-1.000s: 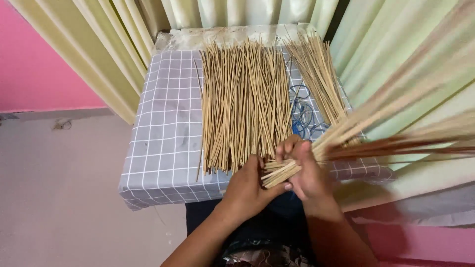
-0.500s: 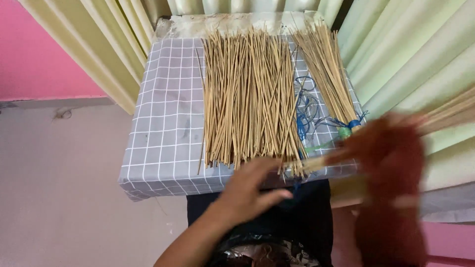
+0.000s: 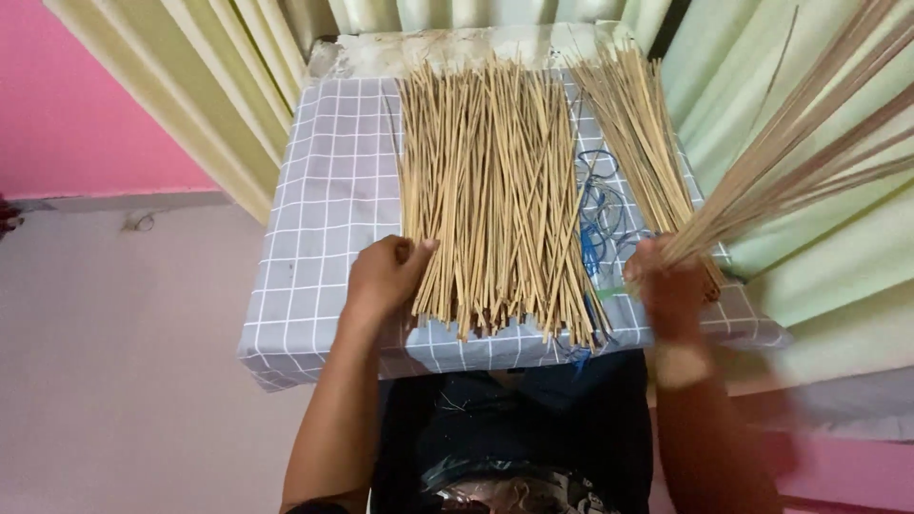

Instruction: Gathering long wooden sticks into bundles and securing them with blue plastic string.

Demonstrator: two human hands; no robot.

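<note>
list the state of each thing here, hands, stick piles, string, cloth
left hand: resting on the near left edge of the big stick pile, which lies flat
right hand: shut on a raised stick bundle
small stick pile: flat
blue string: loose between the piles
checked cloth: spread

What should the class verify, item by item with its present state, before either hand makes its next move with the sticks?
1. Right hand grips its bundle at the near end: ok, though blurred.
2. Bundle clear of the curtain: cannot tell; the far ends fan out in front of it.
3. Left hand touches the big pile at its left edge: ok.
4. Big pile and small pile lie apart: ok.
5. Blue string free of sticks: not ok; it lies between the piles and runs under stick ends.
6. Cloth lies flat: ok.
</note>
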